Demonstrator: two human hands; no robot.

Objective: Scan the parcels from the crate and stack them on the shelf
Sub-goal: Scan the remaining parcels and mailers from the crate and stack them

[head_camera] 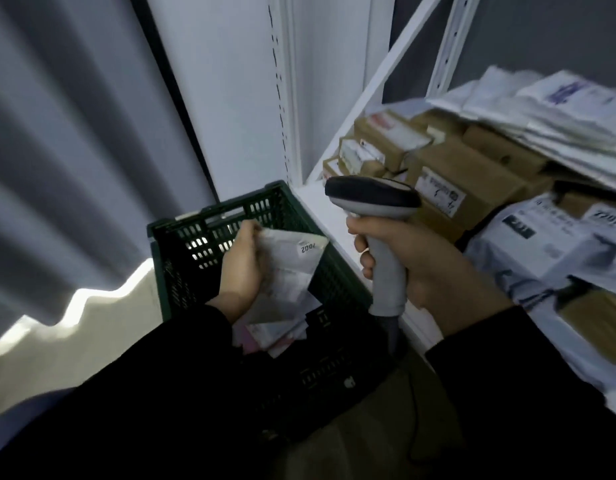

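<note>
Head view: the left hand is out over the green crate, its dark sleeve reaching in from lower left. The fingers are curled round the left edge of a grey parcel, gripping it above the crate's open top, and a small numbered sticker shows near the top corner. More parcels lie in the crate beneath it.

To the right, the right hand is wrapped in a fist round the grey handle of the scanner. The scanner is held upright with its dark head above the knuckles, just beside the parcel but not touching it. The white shelf stands against the crate's right side, carrying brown boxes and pale mailers, blurred.
</note>
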